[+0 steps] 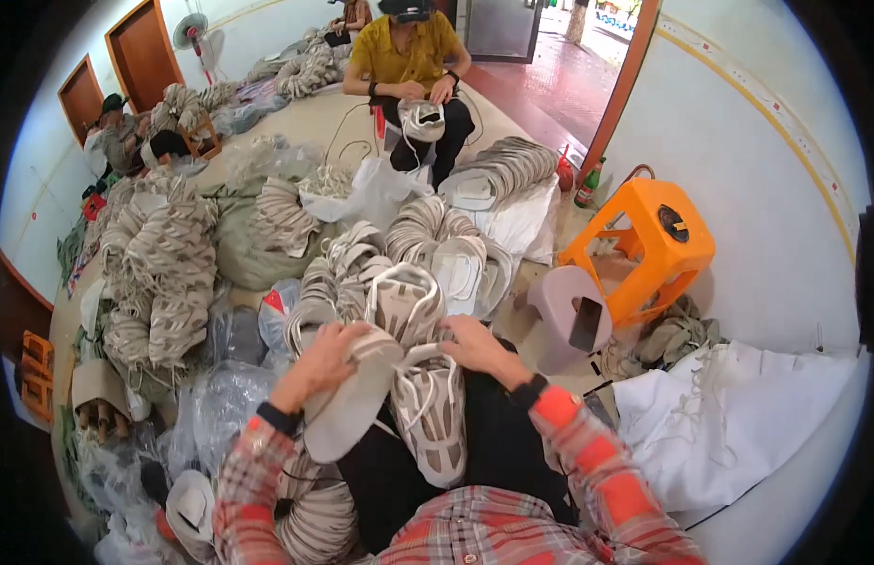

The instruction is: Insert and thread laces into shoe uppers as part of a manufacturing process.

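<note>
My left hand (pixel 326 365) grips a beige shoe upper (pixel 347 400), whose smooth pale underside faces up. Over my lap, with its toe toward me, lies a second shoe upper (pixel 431 419) in beige and grey with white laces. My right hand (pixel 479 347) has its fingers curled at the collar of that laced upper; the fingertips are partly hidden. Just beyond the two hands another laced upper (pixel 406 301) sits at the front of a row of stacked uppers (pixel 347 254).
An orange stool (pixel 649 245) stands at the right, beside a pale plastic stool (pixel 559 315) carrying a phone (pixel 585 324). White cloth (pixel 729 424) with loose laces spreads at the lower right. Large upper bundles (pixel 159 264) fill the left. A co-worker (pixel 408 66) sits opposite, handling a shoe upper.
</note>
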A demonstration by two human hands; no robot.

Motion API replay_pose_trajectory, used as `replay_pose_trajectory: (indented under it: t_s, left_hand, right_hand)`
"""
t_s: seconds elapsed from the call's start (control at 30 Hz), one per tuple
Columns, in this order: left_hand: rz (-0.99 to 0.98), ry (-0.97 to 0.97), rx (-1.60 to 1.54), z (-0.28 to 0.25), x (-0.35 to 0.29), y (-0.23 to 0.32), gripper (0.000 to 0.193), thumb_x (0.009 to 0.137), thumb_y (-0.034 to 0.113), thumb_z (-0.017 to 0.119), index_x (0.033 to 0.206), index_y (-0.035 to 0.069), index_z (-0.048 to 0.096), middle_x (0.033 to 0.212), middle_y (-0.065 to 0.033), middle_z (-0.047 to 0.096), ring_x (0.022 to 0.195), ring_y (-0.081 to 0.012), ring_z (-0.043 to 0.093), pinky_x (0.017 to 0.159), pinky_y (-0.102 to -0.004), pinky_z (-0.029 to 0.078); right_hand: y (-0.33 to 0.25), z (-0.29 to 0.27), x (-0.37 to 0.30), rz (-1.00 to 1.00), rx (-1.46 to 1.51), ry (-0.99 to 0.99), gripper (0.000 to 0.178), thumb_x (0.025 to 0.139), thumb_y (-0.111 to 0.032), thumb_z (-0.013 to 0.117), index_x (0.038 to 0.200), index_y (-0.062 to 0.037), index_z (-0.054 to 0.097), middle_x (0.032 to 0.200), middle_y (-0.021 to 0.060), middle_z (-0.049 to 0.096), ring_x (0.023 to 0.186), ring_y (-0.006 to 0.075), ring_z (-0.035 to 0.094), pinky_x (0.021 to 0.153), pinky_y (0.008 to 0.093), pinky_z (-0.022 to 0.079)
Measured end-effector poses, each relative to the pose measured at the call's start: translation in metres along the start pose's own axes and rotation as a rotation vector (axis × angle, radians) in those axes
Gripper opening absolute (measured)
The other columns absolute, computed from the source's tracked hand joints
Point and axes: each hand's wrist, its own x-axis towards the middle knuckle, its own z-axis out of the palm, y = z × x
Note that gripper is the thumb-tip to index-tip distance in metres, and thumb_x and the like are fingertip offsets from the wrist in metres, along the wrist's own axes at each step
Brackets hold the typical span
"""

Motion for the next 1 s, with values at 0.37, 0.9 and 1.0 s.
replay_pose_trajectory:
  t_s: [0.37,0.9,1.0]
  left_hand:
    - [-0.454,-0.044,0.663,0.009,0.042,-0.067,0.046,0.076,0.014,0.061,0.119,0.013,0.045,0.111,-0.0125,0.057,0.104,-0.0269,0.053,0.083,-0.0495,0.039]
    - [0.053,0.476,0.126,0.137,-0.031,0.068,0.011,0.083,0.014,0.053,0.083,0.004,0.056,0.08,-0.0111,0.05,0.08,-0.0303,0.047,0.069,-0.0404,0.038]
    - [-0.239,0.315,-1.059,0.114,-0.016,0.051,0.024,0.09,0.018,0.041,0.082,0.001,0.055,0.08,-0.0099,0.055,0.078,-0.0253,0.052,0.072,-0.0381,0.041]
  right_hand:
    - [0.014,0.073,-0.006,-0.085,-0.213,-0.038,0.019,0.071,-0.006,0.051,0.088,0.0033,0.05,0.073,0.0214,0.059,0.074,0.0384,0.06,0.064,0.0479,0.047]
    - [0.013,0.061,-0.009,-0.134,-0.239,0.005,0.017,0.067,-0.006,0.058,0.081,0.0019,0.054,0.071,0.02,0.061,0.068,0.0371,0.061,0.062,0.0443,0.049]
    - [0.022,0.057,-0.009,-0.133,-0.261,-0.056,0.015,0.067,-0.007,0.056,0.08,0.0016,0.054,0.069,0.0204,0.06,0.067,0.0367,0.061,0.061,0.0443,0.048]
